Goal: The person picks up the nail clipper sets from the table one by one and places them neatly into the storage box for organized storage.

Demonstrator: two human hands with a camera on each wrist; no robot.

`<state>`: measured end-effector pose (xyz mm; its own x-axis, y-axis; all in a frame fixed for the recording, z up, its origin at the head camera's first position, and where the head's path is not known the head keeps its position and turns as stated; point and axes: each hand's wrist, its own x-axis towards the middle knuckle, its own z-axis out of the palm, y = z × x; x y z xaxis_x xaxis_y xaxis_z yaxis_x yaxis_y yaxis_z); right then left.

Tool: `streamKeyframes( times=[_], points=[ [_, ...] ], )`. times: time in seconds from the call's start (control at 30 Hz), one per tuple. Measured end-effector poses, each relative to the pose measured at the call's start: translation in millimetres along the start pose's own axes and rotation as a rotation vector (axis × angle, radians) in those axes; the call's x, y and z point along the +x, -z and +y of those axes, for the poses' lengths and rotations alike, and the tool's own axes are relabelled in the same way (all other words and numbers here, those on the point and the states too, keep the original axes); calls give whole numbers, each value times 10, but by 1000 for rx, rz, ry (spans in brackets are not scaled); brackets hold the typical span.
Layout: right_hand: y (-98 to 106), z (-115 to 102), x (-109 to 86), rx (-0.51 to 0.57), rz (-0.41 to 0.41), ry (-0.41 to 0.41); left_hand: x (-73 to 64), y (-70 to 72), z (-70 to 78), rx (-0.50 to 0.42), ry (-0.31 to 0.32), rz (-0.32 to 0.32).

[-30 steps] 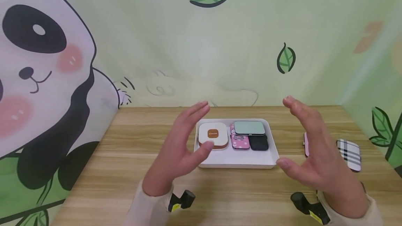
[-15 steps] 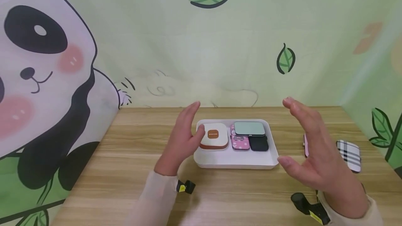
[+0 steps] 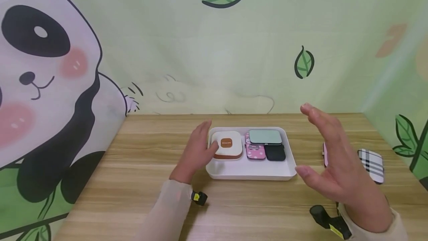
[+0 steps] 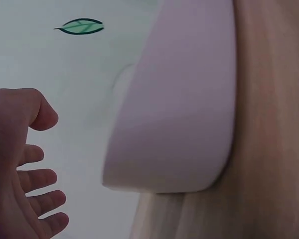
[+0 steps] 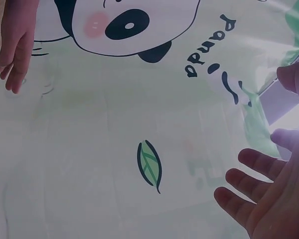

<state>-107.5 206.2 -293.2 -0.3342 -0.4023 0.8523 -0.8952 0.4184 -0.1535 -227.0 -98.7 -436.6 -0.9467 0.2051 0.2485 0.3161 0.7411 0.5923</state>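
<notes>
A white tray (image 3: 250, 170) stands on the wooden table. In it lie a white rounded-square box (image 3: 234, 140) with a brown label and brown base, a pink dotted case (image 3: 255, 153), a black case (image 3: 275, 153) and a pale green case (image 3: 265, 136) lying across those two. My left hand (image 3: 196, 151) is at the tray's left side, fingers loosely extended, its thumb overlapping the box's left edge in the head view. Whether it touches cannot be told. My right hand (image 3: 341, 170) hovers right of the tray, thumb and fingers spread, holding nothing.
On the table at the right lie a black-and-white plaid case (image 3: 372, 164) and a pink item (image 3: 325, 154), mostly hidden behind my right hand. A printed cloth backdrop (image 3: 214, 58) with a panda and leaves rises behind the table (image 3: 140, 166).
My left hand has moved forward to the tray's left side, its fingers lowering beside the rim. The right hand and the things on the table have stayed put.
</notes>
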Motion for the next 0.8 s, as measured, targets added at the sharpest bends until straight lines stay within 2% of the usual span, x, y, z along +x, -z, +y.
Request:
streamKeyframes(
  times=[0.2, 0.4, 0.63, 0.8],
  points=[
    [0, 7, -6, -3, 1, 2, 17, -121, -102, 65, 65, -41],
    [-8, 6, -1, 6, 10, 12, 2, -237, -228, 101, 130, -139],
    [-6, 14, 2, -1, 15, 17, 2, -256, -269, 19, 212, -280],
    [-1, 19, -28, -12, -11, -13, -21, -246, -258, 28, 227, -314]
  ],
)
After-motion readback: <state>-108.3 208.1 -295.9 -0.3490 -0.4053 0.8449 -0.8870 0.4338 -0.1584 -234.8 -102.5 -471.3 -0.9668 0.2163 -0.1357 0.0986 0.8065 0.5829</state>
